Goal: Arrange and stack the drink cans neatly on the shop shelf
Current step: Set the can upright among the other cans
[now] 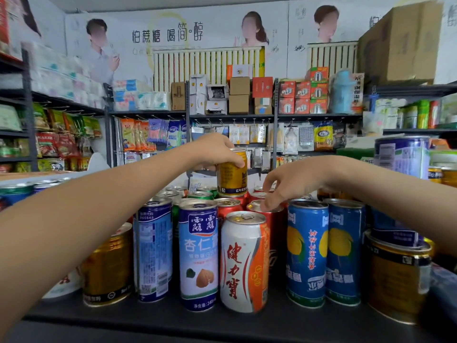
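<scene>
Two bare forearms reach in from the lower corners, over the dark shelf (173, 318) on which the cans stand in rows. In the front row are a white-and-orange can (243, 263), a light blue can (199, 256) and two dark blue cans (306, 253) with a yellow fruit, these two printed side upside down.

The left hand (217, 149) grips a gold can (232, 177) from above, with the fingers curled round its upper wall near the rim. This can is upright at the back, one level higher than the others, over the red cans. Whether its base sits on a lid or is just above it, one cannot tell. The right hand (291, 184) holds nothing. Its fingers are loosely bent, and the fingertips touch the lid of a red can (274, 229) behind the white one.

The gold can looks sealed, so it is probably full and has some weight. Its wall is thin, smooth metal: stiff enough for a firm grip, but slippery, and it may dent if squeezed hard. The grip near the rim seems good, because it leaves the base free to settle into the lid below. A stacked can probably tips easily if it is off centre.

Behind are more shelves with snack packets (57, 142) and small boxes (238, 95), and posters (168, 33) cover the wall.
</scene>
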